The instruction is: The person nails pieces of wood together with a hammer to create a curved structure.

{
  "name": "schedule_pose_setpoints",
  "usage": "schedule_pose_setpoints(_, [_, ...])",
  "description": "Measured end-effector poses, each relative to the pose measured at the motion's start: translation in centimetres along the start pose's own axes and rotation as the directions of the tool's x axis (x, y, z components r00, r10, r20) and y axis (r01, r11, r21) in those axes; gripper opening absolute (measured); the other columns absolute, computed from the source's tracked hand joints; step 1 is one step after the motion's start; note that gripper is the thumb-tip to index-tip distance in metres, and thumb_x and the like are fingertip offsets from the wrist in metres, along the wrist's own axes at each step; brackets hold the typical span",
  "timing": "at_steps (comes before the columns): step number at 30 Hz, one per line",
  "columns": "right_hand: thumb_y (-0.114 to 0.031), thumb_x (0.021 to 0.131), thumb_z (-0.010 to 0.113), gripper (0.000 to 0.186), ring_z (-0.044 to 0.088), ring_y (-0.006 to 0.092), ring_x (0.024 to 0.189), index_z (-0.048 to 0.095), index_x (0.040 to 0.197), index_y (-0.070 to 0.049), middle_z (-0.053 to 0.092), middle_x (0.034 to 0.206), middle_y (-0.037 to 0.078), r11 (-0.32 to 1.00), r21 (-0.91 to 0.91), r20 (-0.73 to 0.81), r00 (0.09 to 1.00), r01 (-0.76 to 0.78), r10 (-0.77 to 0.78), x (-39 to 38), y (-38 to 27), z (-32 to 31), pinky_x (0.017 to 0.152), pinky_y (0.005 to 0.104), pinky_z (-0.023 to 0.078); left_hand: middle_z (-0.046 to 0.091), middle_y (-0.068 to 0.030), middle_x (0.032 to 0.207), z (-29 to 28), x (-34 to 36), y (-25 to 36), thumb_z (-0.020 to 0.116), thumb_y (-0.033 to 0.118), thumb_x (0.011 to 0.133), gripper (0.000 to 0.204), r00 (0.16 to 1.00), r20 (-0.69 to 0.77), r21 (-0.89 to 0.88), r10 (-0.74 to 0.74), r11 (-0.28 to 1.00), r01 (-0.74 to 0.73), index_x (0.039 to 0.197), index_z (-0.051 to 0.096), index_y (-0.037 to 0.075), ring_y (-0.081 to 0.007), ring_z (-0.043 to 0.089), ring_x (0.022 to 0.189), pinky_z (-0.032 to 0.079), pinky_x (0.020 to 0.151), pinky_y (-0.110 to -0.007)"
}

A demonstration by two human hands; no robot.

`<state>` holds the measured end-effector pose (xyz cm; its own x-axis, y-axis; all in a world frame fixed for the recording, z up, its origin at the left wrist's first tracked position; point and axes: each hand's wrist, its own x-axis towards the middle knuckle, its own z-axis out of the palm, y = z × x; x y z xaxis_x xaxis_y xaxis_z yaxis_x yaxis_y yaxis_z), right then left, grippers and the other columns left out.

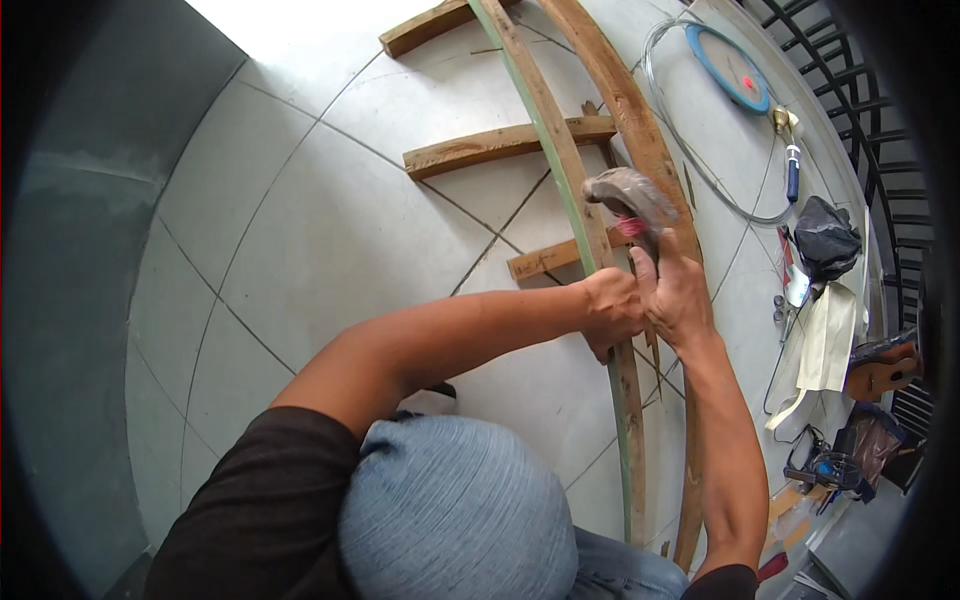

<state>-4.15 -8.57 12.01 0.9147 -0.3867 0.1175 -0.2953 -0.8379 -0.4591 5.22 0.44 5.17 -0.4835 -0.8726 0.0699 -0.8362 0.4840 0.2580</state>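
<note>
A claw hammer [630,190] with a worn grey head and pinkish-red wrapping at its neck is in my right hand [675,295], which is closed around the handle. Its head hangs over the long wooden beam [557,130], which has a green-painted side. My left hand [613,308] is closed on this beam just beside the right hand; its fingertips are partly hidden. Short wooden crosspieces [490,148] lie across or under the beam. A second, browner beam [640,120] runs along its right side. Most of the hammer handle is covered by my hand.
Pale tiles [290,260] make up the floor. To the right lie a coiled cable [690,160], a blue-rimmed disc [728,68], a blue-handled torch [792,172], a black plastic bag [826,238] and a cream cloth [828,340]. Black metal bars [850,100] stand beyond; a grey panel [90,230] is at left.
</note>
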Motion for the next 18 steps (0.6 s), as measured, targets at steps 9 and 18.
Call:
schedule_pose_setpoints(9, [-0.024,0.097,0.06,0.025,0.063,0.0474,0.067,0.044,0.108,-0.007,0.068,0.081,0.021,0.977,-0.107,0.046,0.983,0.183,-0.179,0.7,3.0,0.8,0.053,0.0523,0.049,0.071,0.0003,0.081,-1.3,0.3,-0.3,0.08,0.058,0.063,0.043,0.994,-0.086,0.105,0.062,0.993,-0.053,0.08,0.077,0.019,-0.0229,0.069,0.084,0.056,0.066,-0.038])
schedule_pose_setpoints(18, [-0.025,0.096,0.061,0.025,0.064,0.0485,0.071,0.044,0.106,-0.009,0.065,0.072,0.024,0.999,-0.004,-0.039,0.998,0.05,-0.05,-0.2,1.7,1.1,0.057,0.0553,0.049,0.071,-0.0012,0.091,-1.2,0.4,0.1,0.079,0.057,0.063,0.045,0.992,0.128,0.031,0.02,0.999,-0.024,0.084,0.077,0.018,-0.0249,0.065,0.097,0.053,0.08,-0.039])
